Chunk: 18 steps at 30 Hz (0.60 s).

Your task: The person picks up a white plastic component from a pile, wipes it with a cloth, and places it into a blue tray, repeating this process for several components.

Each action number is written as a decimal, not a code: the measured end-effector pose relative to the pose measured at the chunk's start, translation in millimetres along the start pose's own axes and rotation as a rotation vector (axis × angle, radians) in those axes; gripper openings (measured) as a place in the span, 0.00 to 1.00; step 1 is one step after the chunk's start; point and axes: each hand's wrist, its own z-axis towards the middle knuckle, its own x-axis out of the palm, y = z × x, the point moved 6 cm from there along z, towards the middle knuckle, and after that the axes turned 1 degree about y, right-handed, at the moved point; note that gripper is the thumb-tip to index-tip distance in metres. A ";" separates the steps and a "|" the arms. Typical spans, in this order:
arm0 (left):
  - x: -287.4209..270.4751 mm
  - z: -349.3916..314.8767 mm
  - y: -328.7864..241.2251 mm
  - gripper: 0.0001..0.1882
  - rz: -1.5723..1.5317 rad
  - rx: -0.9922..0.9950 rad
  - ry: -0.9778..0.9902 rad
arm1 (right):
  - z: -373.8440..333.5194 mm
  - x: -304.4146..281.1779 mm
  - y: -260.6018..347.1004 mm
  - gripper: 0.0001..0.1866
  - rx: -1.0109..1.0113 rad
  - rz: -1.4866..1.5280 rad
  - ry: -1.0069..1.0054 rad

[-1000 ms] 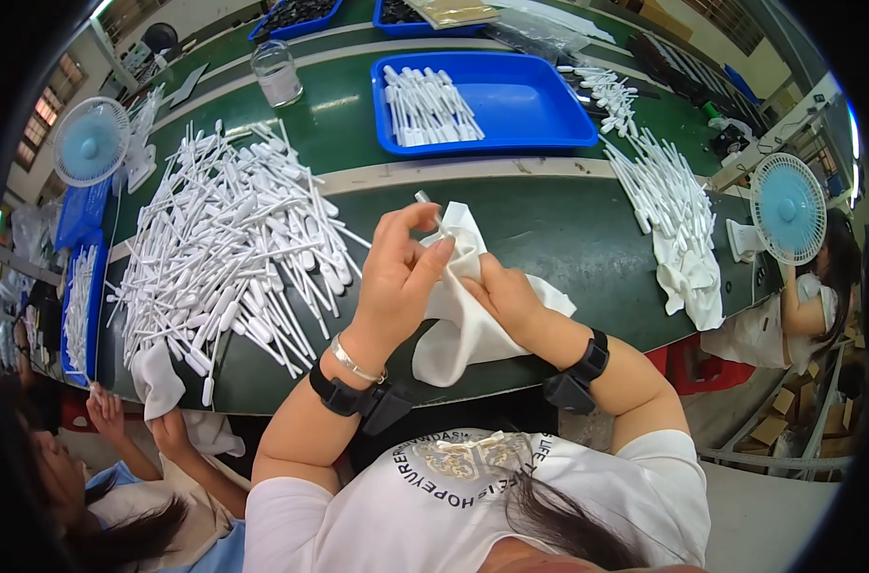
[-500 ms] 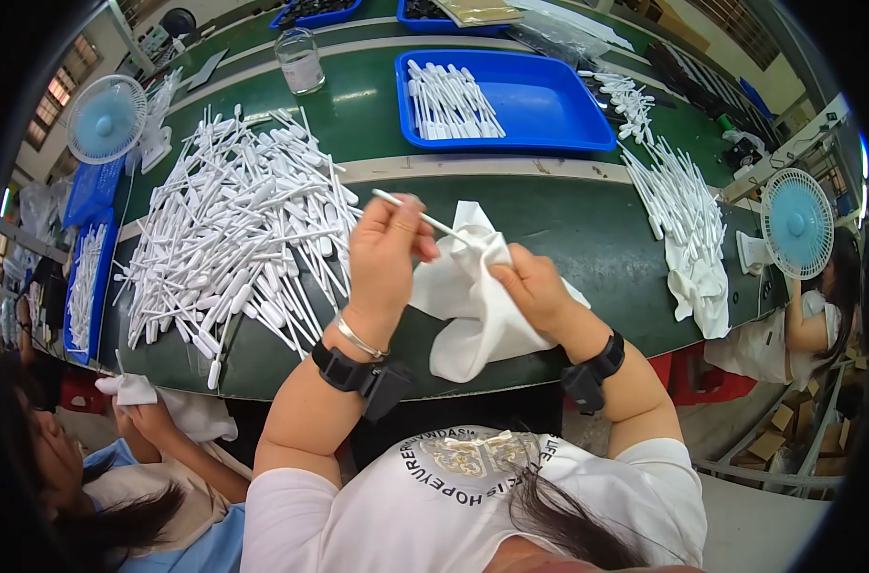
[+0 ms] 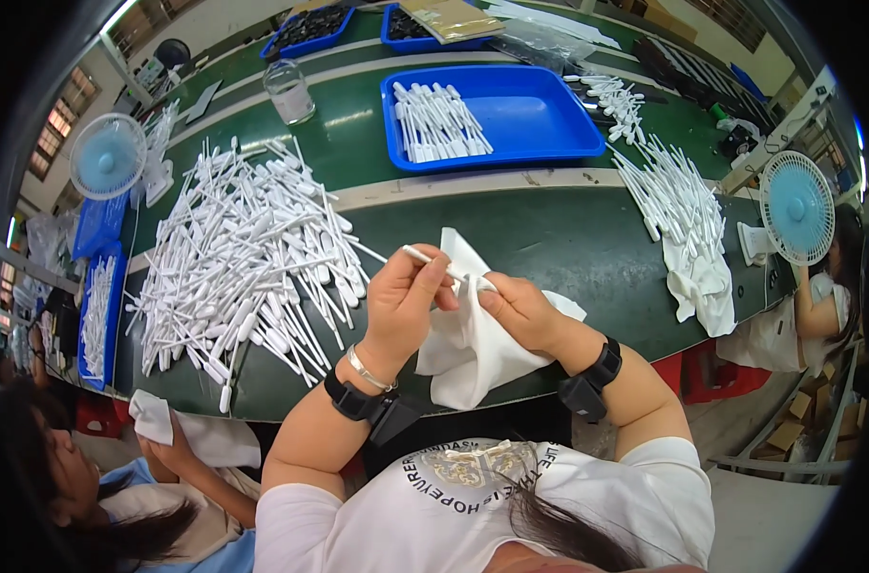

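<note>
The left hand (image 3: 406, 301) pinches a slim white stick (image 3: 414, 254) between thumb and fingers, while the right hand (image 3: 525, 315) is closed on a white cloth (image 3: 468, 368), its thumb lying over a fold. The stick is held above the table (image 3: 559, 224), near the middle of its near edge; it slants down toward the right hand, and its lower end goes into the bunched cloth, so that end is hidden. The rest of the cloth spreads in loose folds below the hands, close to the near edge. A black band is strapped around each wrist, and a bracelet (image 3: 366, 371) circles the left one. Toward the table's left edge lies a big, tangled pile of white sticks (image 3: 253, 258), many with a wider, flattened end, reaching close to the near edge. Toward the right edge is a smaller heap (image 3: 678, 205), its sticks lying more nearly side by side, partly on a crumpled second cloth (image 3: 700, 286) by the near right corner. Past the pale strip (image 3: 511, 180) along the far edge stands a blue tray (image 3: 540, 115) with a bundle of sticks (image 3: 441, 124) in its left half, and a clear glass jar (image 3: 291, 95) is to its left. Beyond the near left corner, a co-worker's hand (image 3: 175, 454) holds a white rag (image 3: 151, 417)
</note>
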 end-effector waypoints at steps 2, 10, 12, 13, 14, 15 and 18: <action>-5.5 0.7 1.3 0.06 -0.064 0.011 -0.049 | 0.4 -1.1 1.6 0.13 -0.060 0.248 -0.034; 32.8 -7.2 -43.7 0.04 0.757 0.740 0.117 | 8.8 -20.0 -33.1 0.13 0.199 0.932 -0.202; 53.2 -6.6 -45.4 0.05 0.865 0.786 0.284 | 13.0 -23.9 -41.6 0.13 0.185 0.905 -0.222; 67.5 -8.5 -43.1 0.07 0.955 0.826 0.450 | 14.7 -26.9 -45.8 0.14 0.180 0.866 -0.247; 79.7 -10.8 -42.0 0.08 1.044 0.862 0.616 | 16.4 -29.4 -49.9 0.15 0.175 0.826 -0.269; 82.4 -5.1 -46.6 0.08 1.054 0.862 0.619 | 18.6 -30.0 -55.9 0.15 0.167 0.833 -0.266; 93.0 26.7 -50.9 0.10 1.213 0.868 0.870 | 21.3 -49.3 -67.9 0.13 0.016 0.676 -0.452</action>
